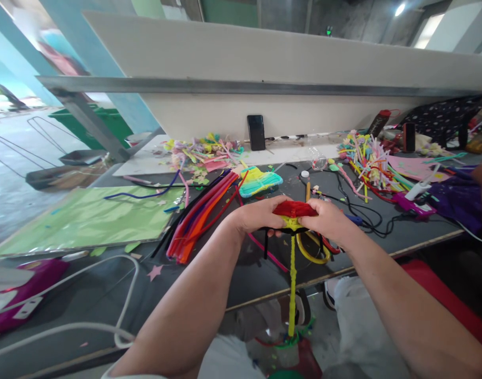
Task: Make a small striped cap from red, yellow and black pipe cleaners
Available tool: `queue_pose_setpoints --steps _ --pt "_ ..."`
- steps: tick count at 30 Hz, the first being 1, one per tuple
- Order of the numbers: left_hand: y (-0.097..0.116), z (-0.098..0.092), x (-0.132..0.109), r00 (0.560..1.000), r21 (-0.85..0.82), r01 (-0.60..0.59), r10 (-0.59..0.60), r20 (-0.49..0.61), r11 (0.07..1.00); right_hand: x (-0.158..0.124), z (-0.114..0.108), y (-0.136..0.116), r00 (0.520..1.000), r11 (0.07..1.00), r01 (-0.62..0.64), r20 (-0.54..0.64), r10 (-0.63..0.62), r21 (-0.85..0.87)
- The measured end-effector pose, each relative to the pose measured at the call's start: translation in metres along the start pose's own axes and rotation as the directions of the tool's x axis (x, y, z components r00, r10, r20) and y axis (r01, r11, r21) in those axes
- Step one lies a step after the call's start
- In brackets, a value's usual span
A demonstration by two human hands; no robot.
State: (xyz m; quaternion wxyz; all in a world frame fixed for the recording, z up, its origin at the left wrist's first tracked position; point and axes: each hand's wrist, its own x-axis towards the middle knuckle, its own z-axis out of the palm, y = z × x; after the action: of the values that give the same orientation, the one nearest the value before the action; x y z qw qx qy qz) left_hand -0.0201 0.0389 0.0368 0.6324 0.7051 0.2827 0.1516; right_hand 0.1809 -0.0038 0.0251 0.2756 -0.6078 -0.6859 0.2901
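Note:
Between both my hands is a red and yellow fuzzy pipe-cleaner craft, held just above the table's front edge. My left hand pinches its left side and my right hand its right side, thumbs toward the middle. From its centre a yellow fuzzy stem hangs straight down past the edge. Black strands show under the craft, partly hidden by my fingers. Beside my right hand a yellow loop lies on the table. Just behind my left hand rests a yellow and turquoise fuzzy piece.
Left of my hands lies a bundle of red, orange and purple pipe cleaners, beside a green sheet. A phone leans against the back board. Coloured craft stems pile up at right. Magenta devices with cords sit on both sides.

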Motion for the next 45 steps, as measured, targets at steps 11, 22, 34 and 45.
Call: queue_pose_setpoints --steps 11,22,34,45 --pt "0.0001 -0.0014 -0.0003 1.0 -0.045 0.018 -0.018 0.011 0.999 0.0001 0.0004 -0.0005 1.0 1.0 -0.004 0.012 0.004 0.015" --pt "-0.004 0.0001 0.0024 1.0 -0.013 -0.008 0.007 -0.02 1.0 0.0002 0.0022 0.0025 1.0 1.0 0.014 -0.004 -0.014 0.017" --pt "-0.0027 0.006 0.0063 0.995 0.02 0.023 -0.021 -0.1 1.0 -0.0013 0.0005 -0.001 1.0 1.0 -0.008 0.002 0.008 0.015" --pt "-0.0004 0.0064 0.004 0.994 -0.063 0.036 -0.043 -0.104 0.997 0.0016 0.0033 0.0058 1.0 0.999 0.021 0.005 -0.021 0.034"
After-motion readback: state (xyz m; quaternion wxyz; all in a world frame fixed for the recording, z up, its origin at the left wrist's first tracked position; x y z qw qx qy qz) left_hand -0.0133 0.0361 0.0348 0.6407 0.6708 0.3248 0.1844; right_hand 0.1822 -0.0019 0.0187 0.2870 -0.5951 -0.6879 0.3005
